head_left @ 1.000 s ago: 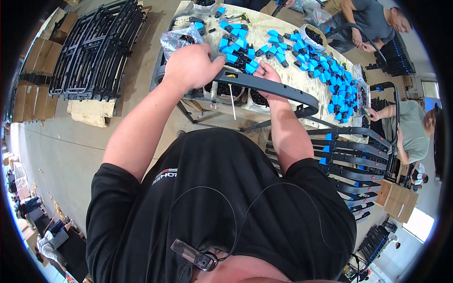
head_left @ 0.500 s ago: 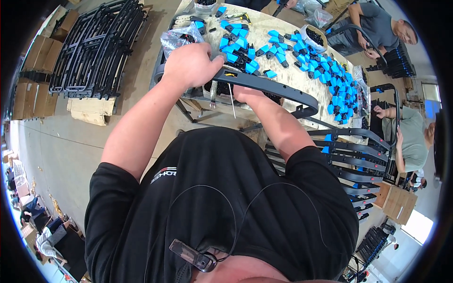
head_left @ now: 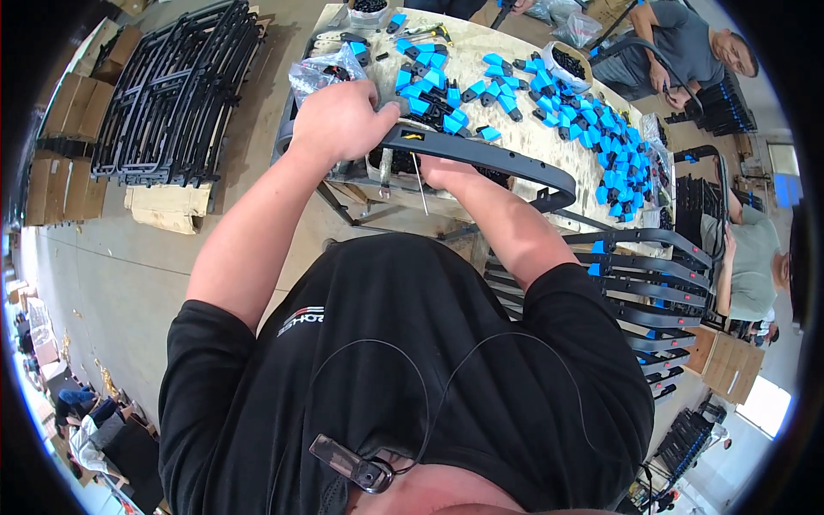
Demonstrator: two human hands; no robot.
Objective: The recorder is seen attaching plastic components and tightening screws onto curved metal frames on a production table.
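A black curved metal frame (head_left: pixel 489 153) lies across the near edge of the work table, with a small yellow-marked patch on its bar. My left hand (head_left: pixel 343 120) is closed over the left part of this bar, thumb pointing right. My right hand (head_left: pixel 439 172) reaches under the bar from the near side. The bar hides most of its fingers, so its grip cannot be made out. Beside it a thin light metal rod (head_left: pixel 421 184) slants down below the bar. A short worn metal piece (head_left: pixel 385 176) hangs to the left of the rod.
Blue-and-black plastic parts (head_left: pixel 614 159) cover the wooden table top (head_left: pixel 524 129). A tub of black pieces (head_left: pixel 568 67) and a plastic bag (head_left: pixel 322 72) stand there too. Finished-looking frames (head_left: pixel 644 283) are stacked at right, more frames (head_left: pixel 176 94) at left. Co-workers (head_left: pixel 751 257) handle frames at right.
My hands and the frame stay nearly in place, with a slight shift in the view. The yellow mark on the bar shows more fully. The co-worker at right has moved an arm.
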